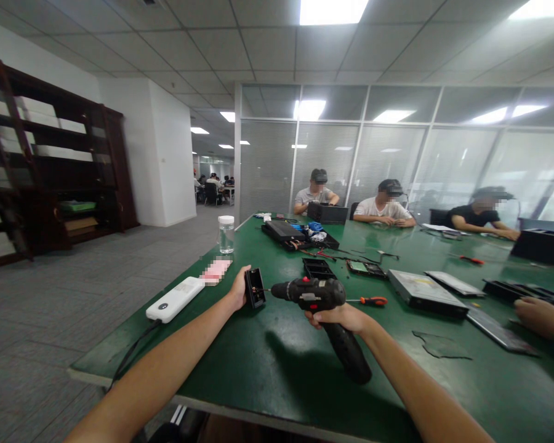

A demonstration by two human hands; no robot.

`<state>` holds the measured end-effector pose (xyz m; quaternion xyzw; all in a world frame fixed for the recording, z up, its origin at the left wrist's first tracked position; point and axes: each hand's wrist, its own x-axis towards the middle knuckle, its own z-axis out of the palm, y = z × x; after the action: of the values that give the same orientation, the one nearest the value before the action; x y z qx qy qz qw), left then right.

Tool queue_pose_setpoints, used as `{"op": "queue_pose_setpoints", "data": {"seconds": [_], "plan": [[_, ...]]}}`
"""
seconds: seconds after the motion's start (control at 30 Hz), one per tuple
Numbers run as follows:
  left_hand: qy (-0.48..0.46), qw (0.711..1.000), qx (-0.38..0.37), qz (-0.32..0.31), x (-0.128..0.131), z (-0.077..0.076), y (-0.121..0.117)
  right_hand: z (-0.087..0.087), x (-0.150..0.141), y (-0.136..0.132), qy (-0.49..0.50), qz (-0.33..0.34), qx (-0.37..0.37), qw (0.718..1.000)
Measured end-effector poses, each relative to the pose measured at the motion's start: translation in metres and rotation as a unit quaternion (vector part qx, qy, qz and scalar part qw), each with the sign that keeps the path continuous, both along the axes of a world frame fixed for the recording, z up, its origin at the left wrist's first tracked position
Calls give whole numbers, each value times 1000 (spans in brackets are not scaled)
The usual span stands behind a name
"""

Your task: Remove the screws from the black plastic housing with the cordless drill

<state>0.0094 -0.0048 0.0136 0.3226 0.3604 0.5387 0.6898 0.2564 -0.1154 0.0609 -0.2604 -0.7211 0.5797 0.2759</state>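
Note:
In my right hand (335, 317) is a black cordless drill (311, 294), its grip slanting down to the right. The drill's bit points left into a small black plastic box (255, 288). That box is held on edge over the table by my left hand (240, 289), its open side turned toward the bit. Whether the bit touches a screw inside cannot be made out. Just right of the drill lies a screwdriver (373, 301) with an orange and black handle. Behind the drill sits a black plastic tray (318, 269).
On the green table (240, 369) are a white power bank (175, 299), a clear bottle (226, 237), a silver disc drive (427, 293) and a circuit board (366, 268). A co-worker's hand (540, 315) rests at the right. Several people sit along the far side.

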Motion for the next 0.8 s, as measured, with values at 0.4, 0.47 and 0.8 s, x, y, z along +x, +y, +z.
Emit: {"op": "queue_pose_setpoints", "data": {"seconds": [0.4, 0.47, 0.8], "plan": [[3, 1000, 14, -17, -3, -3, 4, 4, 1, -2, -29, 6, 61, 998], [5, 1000, 14, -17, -3, -4, 5, 6, 1, -2, -41, 12, 79, 996], [-5, 999, 21, -26, -5, -8, 8, 5, 4, -1, -78, -2, 113, 991]]}}
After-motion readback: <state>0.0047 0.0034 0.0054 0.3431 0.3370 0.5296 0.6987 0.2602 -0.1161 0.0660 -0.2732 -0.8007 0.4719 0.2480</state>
